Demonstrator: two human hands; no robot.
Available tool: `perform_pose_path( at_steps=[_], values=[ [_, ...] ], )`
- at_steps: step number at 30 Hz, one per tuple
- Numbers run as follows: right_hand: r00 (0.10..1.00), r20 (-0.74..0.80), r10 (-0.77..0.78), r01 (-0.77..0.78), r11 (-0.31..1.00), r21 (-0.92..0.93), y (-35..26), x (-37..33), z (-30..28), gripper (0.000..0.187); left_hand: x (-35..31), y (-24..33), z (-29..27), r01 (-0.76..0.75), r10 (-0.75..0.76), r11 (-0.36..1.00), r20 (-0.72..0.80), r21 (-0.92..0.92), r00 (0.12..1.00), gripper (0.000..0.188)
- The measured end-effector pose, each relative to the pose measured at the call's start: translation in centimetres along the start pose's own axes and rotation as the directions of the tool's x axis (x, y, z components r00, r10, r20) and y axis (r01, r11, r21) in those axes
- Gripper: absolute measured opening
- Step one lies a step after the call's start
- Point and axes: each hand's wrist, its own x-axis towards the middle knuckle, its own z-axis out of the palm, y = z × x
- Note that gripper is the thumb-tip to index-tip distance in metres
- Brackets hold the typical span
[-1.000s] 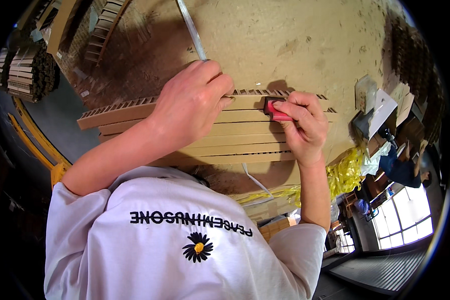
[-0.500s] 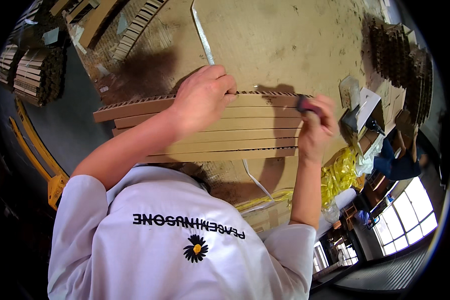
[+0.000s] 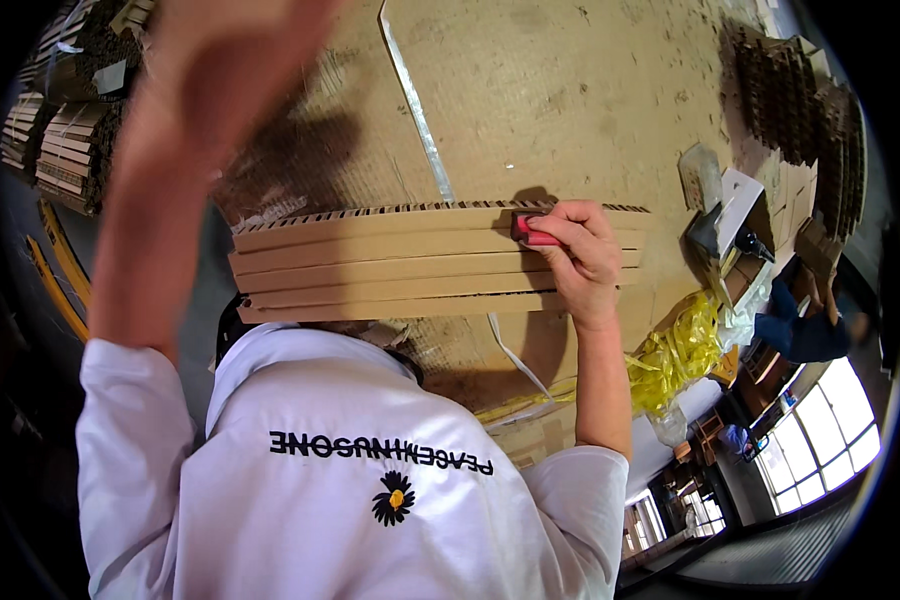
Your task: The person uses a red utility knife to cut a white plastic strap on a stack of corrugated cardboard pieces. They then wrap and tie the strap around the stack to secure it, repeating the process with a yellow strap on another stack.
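Note:
Several long cardboard strips (image 3: 390, 262) lie side by side in front of me, their corrugated edge showing along the far side. My right hand (image 3: 582, 250) is closed round a small red and black block-like tool (image 3: 532, 228), held against or just above the far strips; its exact kind is unclear. Up at the top left, my left hand (image 3: 260, 50) is off the strips and smeared by motion, its fingers out of sight. A pale flat strap (image 3: 417, 110) runs across the table to the far side of the strips, and a strap shows again on the near side.
A worn brown table (image 3: 590, 110) carries the strips. Crumpled yellow strapping (image 3: 678, 345) lies at the right, near an open box (image 3: 740, 240). Stacked cardboard (image 3: 775, 100) stands at the far right, bundles (image 3: 75, 150) at the left. Another person (image 3: 805, 320) is at the right.
My left hand has left the strips and swung up to the far left. My right hand has moved left along them with the red and black tool. The strips have shifted slightly.

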Motion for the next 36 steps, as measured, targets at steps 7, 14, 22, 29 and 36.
perform_pose_path(
  at_steps=[7, 14, 22, 29, 36],
  values=[
    [0.998, 0.045, -0.033, 0.035, 0.999, -0.041, 0.0, 0.9, -0.2, 0.025, -12.3, 9.2, 8.2, 0.41, -0.049, 0.492, 0.446, -0.768, 0.894, 0.015],
    [0.999, 0.041, -0.018, 0.02, 0.999, -0.049, 0.1, 1.0, 0.1, 0.023, -13.0, 10.9, 8.9, 0.439, -0.097, 0.542, 0.466, -0.716, 0.88, 0.014],
    [0.999, 0.033, -0.038, 0.041, 0.995, -0.086, 0.9, 1.0, 0.2, 0.028, -12.7, 11.1, 8.7, 0.469, -0.117, 0.535, 0.488, -0.703, 0.865, 0.014],
    [0.998, 0.032, -0.048, 0.051, 0.993, -0.103, 1.2, 1.0, 0.4, 0.031, -12.5, 11.3, 9.0, 0.481, -0.127, 0.505, 0.49, -0.716, 0.862, 0.012],
    [0.996, 0.031, -0.082, 0.085, 0.988, -0.131, 1.5, 1.1, 0.2, 0.028, -12.0, 11.9, 9.2, 0.476, -0.141, 0.512, 0.476, -0.715, 0.868, 0.012]
  ],
)
